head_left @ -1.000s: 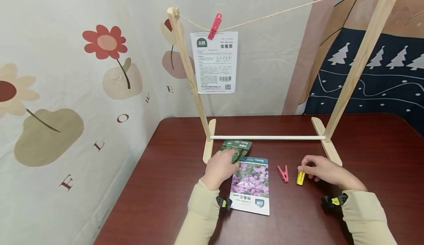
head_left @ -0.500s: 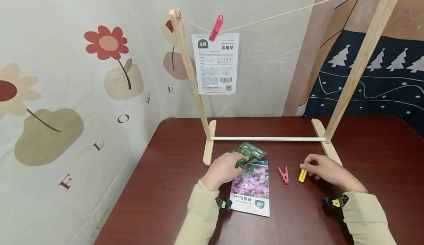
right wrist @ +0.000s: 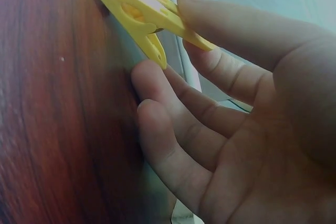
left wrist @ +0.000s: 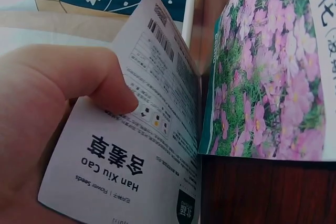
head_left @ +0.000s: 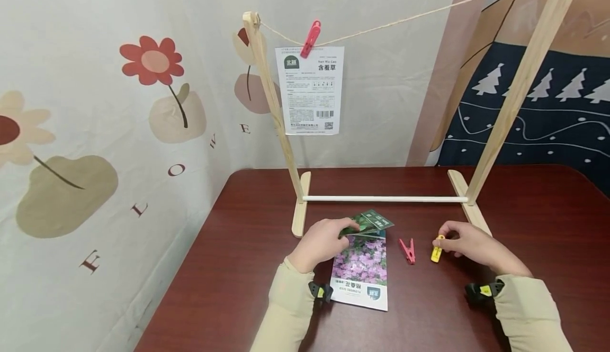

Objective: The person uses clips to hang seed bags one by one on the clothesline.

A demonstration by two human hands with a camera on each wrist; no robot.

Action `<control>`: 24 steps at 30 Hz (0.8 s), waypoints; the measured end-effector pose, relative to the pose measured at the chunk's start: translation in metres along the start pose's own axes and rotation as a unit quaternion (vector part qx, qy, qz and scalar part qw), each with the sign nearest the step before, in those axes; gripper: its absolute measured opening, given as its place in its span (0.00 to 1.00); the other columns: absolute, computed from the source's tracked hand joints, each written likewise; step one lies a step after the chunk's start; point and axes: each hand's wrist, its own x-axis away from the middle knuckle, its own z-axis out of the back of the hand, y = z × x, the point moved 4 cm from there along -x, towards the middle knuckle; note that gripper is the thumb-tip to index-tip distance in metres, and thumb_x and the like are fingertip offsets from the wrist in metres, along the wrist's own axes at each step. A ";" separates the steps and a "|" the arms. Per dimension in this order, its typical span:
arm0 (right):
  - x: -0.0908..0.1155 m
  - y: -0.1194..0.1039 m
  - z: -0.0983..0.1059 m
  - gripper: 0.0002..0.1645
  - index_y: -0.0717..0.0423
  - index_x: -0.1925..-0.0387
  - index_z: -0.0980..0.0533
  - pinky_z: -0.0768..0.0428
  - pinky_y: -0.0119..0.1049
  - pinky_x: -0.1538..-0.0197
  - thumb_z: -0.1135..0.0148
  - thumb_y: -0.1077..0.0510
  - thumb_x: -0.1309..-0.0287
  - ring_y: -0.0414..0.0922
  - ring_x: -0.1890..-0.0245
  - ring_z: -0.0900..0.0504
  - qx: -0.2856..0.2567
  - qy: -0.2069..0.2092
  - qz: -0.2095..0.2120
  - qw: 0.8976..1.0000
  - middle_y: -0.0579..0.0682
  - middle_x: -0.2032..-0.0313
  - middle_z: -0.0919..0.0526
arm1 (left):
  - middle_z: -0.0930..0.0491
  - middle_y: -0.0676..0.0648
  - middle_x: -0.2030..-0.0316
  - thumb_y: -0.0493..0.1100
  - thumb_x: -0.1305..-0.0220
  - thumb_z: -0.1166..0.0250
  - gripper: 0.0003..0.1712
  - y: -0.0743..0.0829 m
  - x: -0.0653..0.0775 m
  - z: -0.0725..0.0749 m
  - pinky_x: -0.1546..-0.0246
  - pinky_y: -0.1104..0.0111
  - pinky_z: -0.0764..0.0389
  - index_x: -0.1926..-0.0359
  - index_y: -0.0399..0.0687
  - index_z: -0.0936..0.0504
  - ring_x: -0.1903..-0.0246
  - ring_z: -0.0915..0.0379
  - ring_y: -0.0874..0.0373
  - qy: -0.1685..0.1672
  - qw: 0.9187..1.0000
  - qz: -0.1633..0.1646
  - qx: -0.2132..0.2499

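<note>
My left hand [head_left: 320,243] grips a green seed packet [head_left: 374,221] near one end, above the top of a second seed packet printed with pink flowers [head_left: 362,262]. The left wrist view shows the thumb pressed on the white printed back of the held packet [left wrist: 123,156]. Near the right foot of the wooden frame, my right hand [head_left: 464,241] pinches a yellow clothespin [head_left: 437,251]. Thumb and index finger hold one of its handles in the right wrist view, and the other fingers are loosely bent. A red clothespin [head_left: 408,250] lies between the flower packet and the yellow clothespin.
Behind the hands stands a wooden frame [head_left: 514,103] with a white crossbar [head_left: 386,199]. A string [head_left: 405,21] spans its posts. From it hangs a white-backed packet [head_left: 312,95], held by a red clothespin [head_left: 311,39]. Printed cloth [head_left: 371,103] covers the walls behind the table [head_left: 229,288].
The green packet has moved rightward and turned in my left hand, from beside the frame's left foot to over the flower packet's top. My right hand has shifted slightly right with the yellow clothespin.
</note>
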 end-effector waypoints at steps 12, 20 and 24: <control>0.004 0.004 0.005 0.16 0.57 0.65 0.27 0.24 0.36 0.69 0.42 0.48 0.45 0.45 0.71 0.26 -0.011 -0.002 0.000 1.000 0.50 0.72 0.24 | 0.35 0.57 0.88 0.34 0.41 0.48 0.20 -0.006 0.004 0.009 0.90 0.74 0.45 0.50 0.57 0.25 0.92 0.54 0.65 0.080 0.995 0.010 0.059; 0.007 0.005 0.006 0.19 0.59 0.62 0.28 0.24 0.36 0.67 0.46 0.46 0.42 0.45 0.68 0.22 -0.036 -0.002 -0.024 0.999 0.50 0.69 0.21 | 0.24 0.53 0.74 0.33 0.43 0.47 0.22 -0.010 0.001 0.011 0.87 0.74 0.40 0.49 0.55 0.26 0.90 0.48 0.65 0.108 0.992 0.023 0.058; 0.006 0.004 0.008 0.20 0.60 0.61 0.29 0.23 0.36 0.67 0.47 0.46 0.42 0.45 0.68 0.21 -0.043 -0.003 -0.023 0.999 0.50 0.69 0.21 | 0.22 0.52 0.68 0.32 0.46 0.46 0.23 -0.012 0.001 0.017 0.84 0.73 0.38 0.48 0.54 0.25 0.87 0.43 0.64 0.134 0.989 0.035 0.047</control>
